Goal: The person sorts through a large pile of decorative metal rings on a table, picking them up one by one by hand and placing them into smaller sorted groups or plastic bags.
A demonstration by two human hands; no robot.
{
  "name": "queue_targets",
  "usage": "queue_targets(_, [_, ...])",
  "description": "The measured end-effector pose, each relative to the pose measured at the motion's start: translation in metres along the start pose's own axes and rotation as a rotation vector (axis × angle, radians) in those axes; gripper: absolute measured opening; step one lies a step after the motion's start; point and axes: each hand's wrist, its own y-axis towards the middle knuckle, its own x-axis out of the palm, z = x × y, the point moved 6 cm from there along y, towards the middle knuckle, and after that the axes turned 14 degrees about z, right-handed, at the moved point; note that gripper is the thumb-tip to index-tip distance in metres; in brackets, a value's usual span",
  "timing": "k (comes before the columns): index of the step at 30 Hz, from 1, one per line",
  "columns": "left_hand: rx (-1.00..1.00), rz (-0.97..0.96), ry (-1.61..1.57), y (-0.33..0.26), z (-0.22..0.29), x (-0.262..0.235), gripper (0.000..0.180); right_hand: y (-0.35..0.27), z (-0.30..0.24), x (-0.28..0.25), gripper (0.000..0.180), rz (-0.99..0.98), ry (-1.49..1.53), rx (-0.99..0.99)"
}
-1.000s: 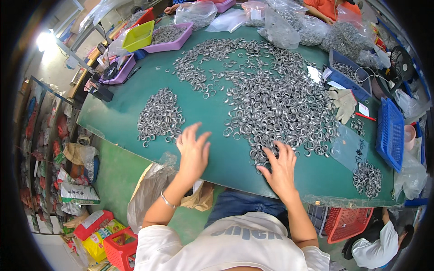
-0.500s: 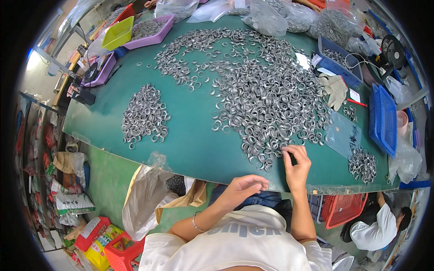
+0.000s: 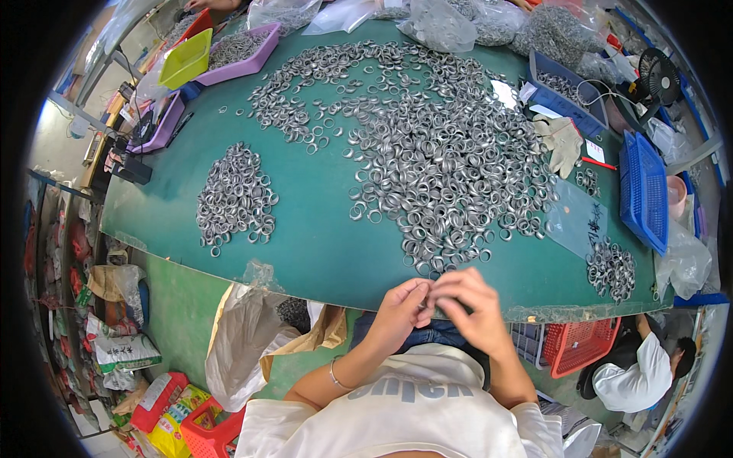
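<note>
Item, grip: my left hand [image 3: 401, 309] and my right hand [image 3: 469, 305] meet fingertip to fingertip at the near edge of the table [image 3: 321, 229]. Both are curled in a pinch around something small between them. I take it for a metal ring, but the fingers cover it and I cannot tell for sure what they grasp.

Item, near the grip: the big spread of metal rings [image 3: 450, 160] begins just beyond my fingertips and runs to the far side of the table.

Item, left: a smaller pile of rings [image 3: 235, 197], well apart from the big spread, with bare green surface between.

Item, right: a small heap of rings [image 3: 611, 269] near the table's right edge, beside a clear plastic sheet [image 3: 576, 221].

Item, far right: a blue basket [image 3: 643, 187], a work glove [image 3: 563, 141], a second blue tray [image 3: 565, 95] holding more rings, a black fan [image 3: 658, 76].

Item, far left: a purple tray [image 3: 240, 49] and a yellow-green tray [image 3: 185, 57].

Item, below the table: a plastic bag [image 3: 244, 343] hanging open by my left arm, a red basket [image 3: 582, 345], and another person in a white shirt [image 3: 630, 370], partly cut off by the dark rim.

Item, far edge: clear bags [image 3: 439, 23] of rings, bent and blurred by the lens.
</note>
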Motion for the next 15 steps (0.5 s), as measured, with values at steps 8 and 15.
queue_targets(8, [0.037, 0.003, 0.036, -0.006, 0.008, 0.009, 0.024, 0.033, 0.041, -0.003, 0.011, 0.179, -0.657, -0.245])
queue_targets(15, [0.194, 0.106, 0.092, -0.011, 0.021, 0.012, 0.024, -0.015, 0.060, 0.004, 0.006, 0.146, 0.346, 0.620])
